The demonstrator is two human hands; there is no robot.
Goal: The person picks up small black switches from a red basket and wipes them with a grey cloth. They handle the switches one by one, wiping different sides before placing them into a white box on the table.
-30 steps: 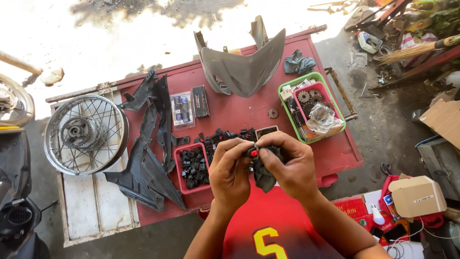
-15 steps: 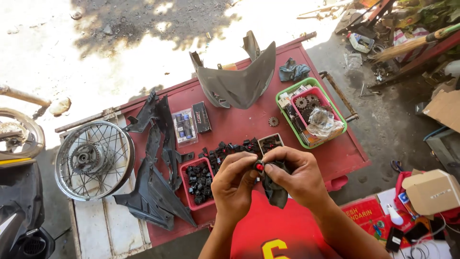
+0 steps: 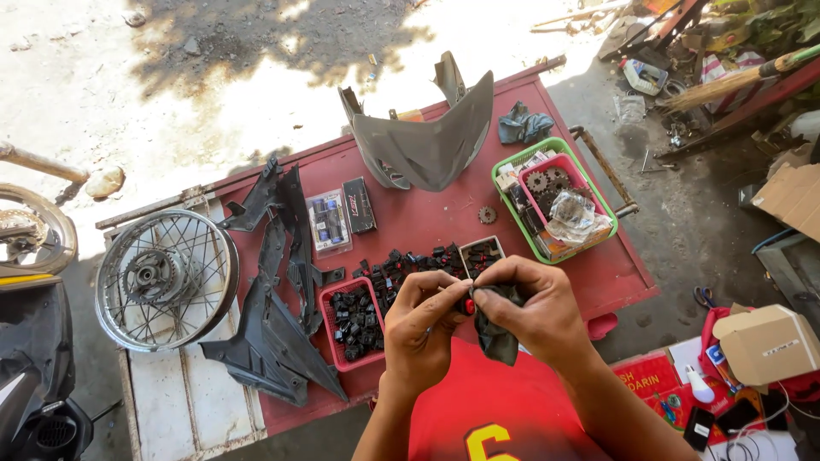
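Red-tipped part (image 3: 468, 305) pinched by left hand (image 3: 420, 329) | right hand (image 3: 534, 312) grips dark rag (image 3: 497, 337)

Hard sunlight falls on a pale dirt ground (image 3: 171, 94), with a ragged patch of shade at the top. A red counter (image 3: 427, 218) stands outdoors in the middle. To the right the concrete floor (image 3: 683, 222) is grey, shaded and crowded with clutter and cardboard boxes (image 3: 764, 341).

clear blister pack (image 3: 328, 221), black box (image 3: 359, 205) on table; cardboard box (image 3: 763, 343) right.
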